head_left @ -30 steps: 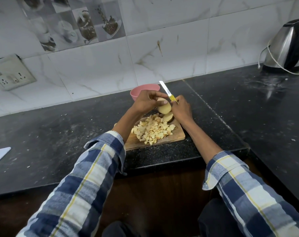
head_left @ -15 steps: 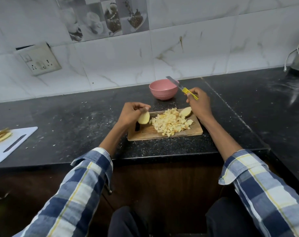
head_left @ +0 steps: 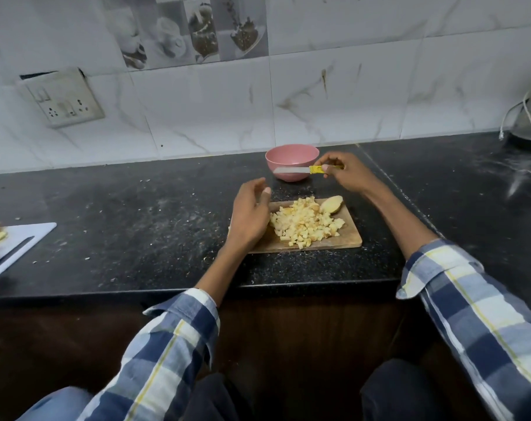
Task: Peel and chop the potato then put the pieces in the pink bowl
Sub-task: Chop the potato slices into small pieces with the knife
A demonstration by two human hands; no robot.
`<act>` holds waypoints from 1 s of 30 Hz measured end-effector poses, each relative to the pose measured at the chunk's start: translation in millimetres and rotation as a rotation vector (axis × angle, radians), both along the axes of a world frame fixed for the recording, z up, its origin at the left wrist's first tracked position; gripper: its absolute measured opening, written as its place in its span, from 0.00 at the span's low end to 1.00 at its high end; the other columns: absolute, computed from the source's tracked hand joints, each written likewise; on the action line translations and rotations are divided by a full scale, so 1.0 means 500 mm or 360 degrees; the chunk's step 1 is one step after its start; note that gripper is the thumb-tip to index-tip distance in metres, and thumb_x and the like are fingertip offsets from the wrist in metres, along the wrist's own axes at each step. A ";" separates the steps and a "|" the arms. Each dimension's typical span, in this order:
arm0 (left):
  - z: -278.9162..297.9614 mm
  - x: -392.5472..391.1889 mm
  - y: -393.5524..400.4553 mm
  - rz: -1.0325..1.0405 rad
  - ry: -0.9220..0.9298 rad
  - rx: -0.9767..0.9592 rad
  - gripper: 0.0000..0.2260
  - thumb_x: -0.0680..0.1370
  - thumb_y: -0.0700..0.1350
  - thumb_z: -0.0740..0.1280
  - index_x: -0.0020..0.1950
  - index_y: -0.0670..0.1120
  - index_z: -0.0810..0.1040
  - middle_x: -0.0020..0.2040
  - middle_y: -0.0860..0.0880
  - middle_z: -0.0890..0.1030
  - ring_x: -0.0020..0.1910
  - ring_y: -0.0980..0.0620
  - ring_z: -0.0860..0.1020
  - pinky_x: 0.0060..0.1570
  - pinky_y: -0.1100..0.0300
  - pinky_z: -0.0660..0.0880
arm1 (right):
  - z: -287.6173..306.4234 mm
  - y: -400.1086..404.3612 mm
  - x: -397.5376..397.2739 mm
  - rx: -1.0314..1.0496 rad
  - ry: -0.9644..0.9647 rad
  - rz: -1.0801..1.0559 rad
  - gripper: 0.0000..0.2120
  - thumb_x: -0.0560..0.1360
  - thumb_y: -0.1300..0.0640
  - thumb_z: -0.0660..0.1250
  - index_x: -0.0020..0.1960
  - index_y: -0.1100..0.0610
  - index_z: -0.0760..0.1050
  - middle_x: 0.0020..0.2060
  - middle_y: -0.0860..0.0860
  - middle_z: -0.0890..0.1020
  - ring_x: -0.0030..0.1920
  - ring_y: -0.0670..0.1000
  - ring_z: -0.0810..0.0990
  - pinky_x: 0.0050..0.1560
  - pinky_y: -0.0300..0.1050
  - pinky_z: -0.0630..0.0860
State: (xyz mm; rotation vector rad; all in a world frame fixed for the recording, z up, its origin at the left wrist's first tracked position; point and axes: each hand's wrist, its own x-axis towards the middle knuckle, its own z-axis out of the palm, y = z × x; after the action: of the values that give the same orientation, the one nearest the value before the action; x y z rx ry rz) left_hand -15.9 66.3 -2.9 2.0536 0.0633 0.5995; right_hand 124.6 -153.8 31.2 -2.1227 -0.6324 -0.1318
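Right hand (head_left: 347, 174) pinching knife (head_left: 303, 170) before pink bowl (head_left: 291, 161) — left hand (head_left: 250, 214) loose, fingers relaxed, over wooden board (head_left: 346, 238) beside diced potato (head_left: 306, 223)

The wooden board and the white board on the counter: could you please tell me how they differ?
The wooden board lies near the pink bowl and carries diced potato; the white board, far left and partly cut off, carries what look like peel strips and has a handle slot. Both rest flat on the black counter.
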 end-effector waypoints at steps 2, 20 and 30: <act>0.001 0.004 -0.029 -0.0024 0.0037 -0.0181 0.26 0.87 0.58 0.53 0.80 0.45 0.64 0.77 0.49 0.68 0.69 0.55 0.73 0.54 0.79 0.70 | 0.015 -0.006 0.037 -0.0170 -0.0017 0.0068 0.08 0.82 0.62 0.65 0.57 0.55 0.82 0.54 0.51 0.82 0.54 0.50 0.79 0.61 0.50 0.74; -0.009 0.035 -0.132 0.0077 0.0057 -0.0487 0.33 0.85 0.66 0.41 0.77 0.48 0.69 0.71 0.50 0.75 0.64 0.57 0.71 0.71 0.52 0.66 | -0.055 -0.022 0.100 -0.0468 0.0061 0.0439 0.08 0.83 0.61 0.65 0.56 0.51 0.81 0.54 0.42 0.80 0.63 0.49 0.77 0.72 0.61 0.68; -0.012 0.060 -0.146 0.0266 0.0053 -0.0442 0.24 0.87 0.62 0.44 0.55 0.52 0.76 0.54 0.51 0.80 0.53 0.53 0.76 0.58 0.53 0.70 | -0.046 -0.007 0.084 -0.0541 0.0153 0.0583 0.09 0.83 0.58 0.65 0.55 0.47 0.82 0.55 0.42 0.83 0.60 0.46 0.78 0.61 0.46 0.71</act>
State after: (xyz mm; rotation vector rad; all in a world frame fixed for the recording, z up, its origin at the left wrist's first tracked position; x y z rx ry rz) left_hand 14.3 -6.9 -8.9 1.7989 0.3229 0.6222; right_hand 166.6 -157.1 8.3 -2.2735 -1.0308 0.2979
